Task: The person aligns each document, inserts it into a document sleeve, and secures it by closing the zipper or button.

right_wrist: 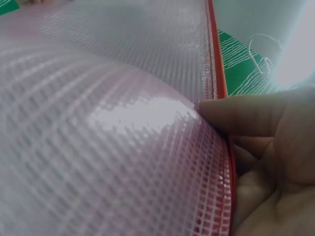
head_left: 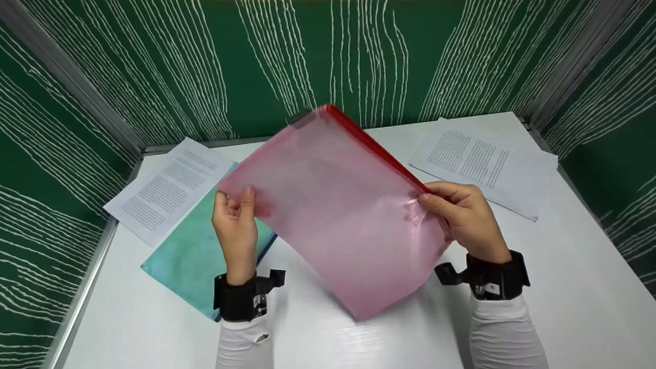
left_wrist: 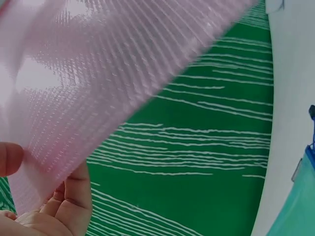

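Observation:
A pink translucent mesh zip pouch (head_left: 333,215) is held up, tilted, above the white table. Its red zip edge (head_left: 376,146) slants from the top corner down to the right. My left hand (head_left: 237,238) pinches the pouch's left corner between thumb and curled fingers. On the other side my right hand (head_left: 474,220) grips the red edge, thumb on the near face and fingers behind. The right wrist view shows the mesh (right_wrist: 123,167) bulging beside that thumb. Beneath the left hand lies a green-blue zip pouch (head_left: 189,261) with a dark blue edge, flat on the table.
Printed sheets (head_left: 169,189) lie at the back left, partly under the green-blue pouch or beside it; I cannot tell which. More printed sheets (head_left: 476,159) lie at the back right. Green walls (head_left: 348,61) with white wavy lines enclose the table (head_left: 579,307) behind and at both sides.

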`<move>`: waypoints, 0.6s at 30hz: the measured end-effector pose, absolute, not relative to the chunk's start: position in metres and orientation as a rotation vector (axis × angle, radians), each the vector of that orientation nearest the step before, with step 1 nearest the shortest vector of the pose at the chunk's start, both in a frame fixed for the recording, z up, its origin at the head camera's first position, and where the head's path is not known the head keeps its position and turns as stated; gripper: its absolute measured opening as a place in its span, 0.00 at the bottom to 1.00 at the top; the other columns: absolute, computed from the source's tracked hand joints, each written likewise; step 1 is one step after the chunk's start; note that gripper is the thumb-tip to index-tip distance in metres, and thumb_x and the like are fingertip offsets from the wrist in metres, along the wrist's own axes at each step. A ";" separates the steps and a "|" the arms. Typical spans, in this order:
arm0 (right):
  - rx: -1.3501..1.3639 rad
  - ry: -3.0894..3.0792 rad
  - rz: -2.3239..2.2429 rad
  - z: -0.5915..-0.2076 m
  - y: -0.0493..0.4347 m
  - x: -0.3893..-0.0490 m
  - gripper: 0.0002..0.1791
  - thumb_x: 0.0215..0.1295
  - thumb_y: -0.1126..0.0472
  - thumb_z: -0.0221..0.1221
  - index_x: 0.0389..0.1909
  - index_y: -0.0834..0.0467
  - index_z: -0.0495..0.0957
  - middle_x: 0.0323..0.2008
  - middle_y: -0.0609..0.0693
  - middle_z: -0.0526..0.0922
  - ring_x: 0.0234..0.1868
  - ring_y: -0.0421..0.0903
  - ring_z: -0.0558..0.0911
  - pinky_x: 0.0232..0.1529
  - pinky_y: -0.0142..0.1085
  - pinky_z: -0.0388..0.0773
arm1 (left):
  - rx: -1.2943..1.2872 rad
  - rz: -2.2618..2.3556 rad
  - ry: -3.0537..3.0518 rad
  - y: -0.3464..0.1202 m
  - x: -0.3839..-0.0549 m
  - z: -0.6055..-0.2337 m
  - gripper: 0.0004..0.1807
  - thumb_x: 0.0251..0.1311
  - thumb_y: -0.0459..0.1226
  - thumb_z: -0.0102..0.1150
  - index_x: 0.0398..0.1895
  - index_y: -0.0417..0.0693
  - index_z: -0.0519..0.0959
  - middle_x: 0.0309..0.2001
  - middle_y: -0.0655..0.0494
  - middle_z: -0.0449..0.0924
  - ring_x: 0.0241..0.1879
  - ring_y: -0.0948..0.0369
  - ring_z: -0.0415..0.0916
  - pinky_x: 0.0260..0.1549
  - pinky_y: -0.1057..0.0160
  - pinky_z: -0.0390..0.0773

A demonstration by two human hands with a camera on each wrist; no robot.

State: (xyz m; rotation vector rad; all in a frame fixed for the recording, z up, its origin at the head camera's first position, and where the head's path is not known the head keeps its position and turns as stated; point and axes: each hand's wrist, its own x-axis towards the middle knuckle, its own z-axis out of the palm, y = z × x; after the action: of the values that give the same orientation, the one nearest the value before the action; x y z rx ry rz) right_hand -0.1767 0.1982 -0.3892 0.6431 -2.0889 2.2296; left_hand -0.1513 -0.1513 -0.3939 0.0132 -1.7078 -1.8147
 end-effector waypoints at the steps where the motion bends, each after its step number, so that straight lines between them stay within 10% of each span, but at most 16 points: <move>1: 0.640 -2.086 2.245 -0.389 0.198 -0.177 0.12 0.59 0.69 0.58 0.41 0.73 0.78 0.33 0.53 0.83 0.24 0.39 0.75 0.18 0.27 0.70 | 0.019 -1.814 -1.707 -0.151 -0.151 -0.394 0.15 0.61 0.38 0.55 0.46 0.38 0.69 0.30 0.48 0.77 0.32 0.57 0.75 0.32 0.65 0.75; 18: 0.382 -1.792 2.470 -0.387 0.198 -0.183 0.16 0.59 0.69 0.58 0.45 0.76 0.74 0.36 0.55 0.82 0.33 0.43 0.79 0.32 0.30 0.78 | -0.227 -1.947 -1.957 -0.129 -0.145 -0.382 0.13 0.60 0.29 0.54 0.47 0.31 0.72 0.35 0.38 0.77 0.28 0.52 0.77 0.29 0.59 0.79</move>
State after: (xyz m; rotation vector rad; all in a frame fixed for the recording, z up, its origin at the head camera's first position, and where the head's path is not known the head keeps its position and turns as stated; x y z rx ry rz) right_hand -0.1833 0.1980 -0.3873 0.3816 -1.7924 2.4704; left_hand -0.1450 -0.1295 -0.3815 -0.2275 -1.9570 -1.9474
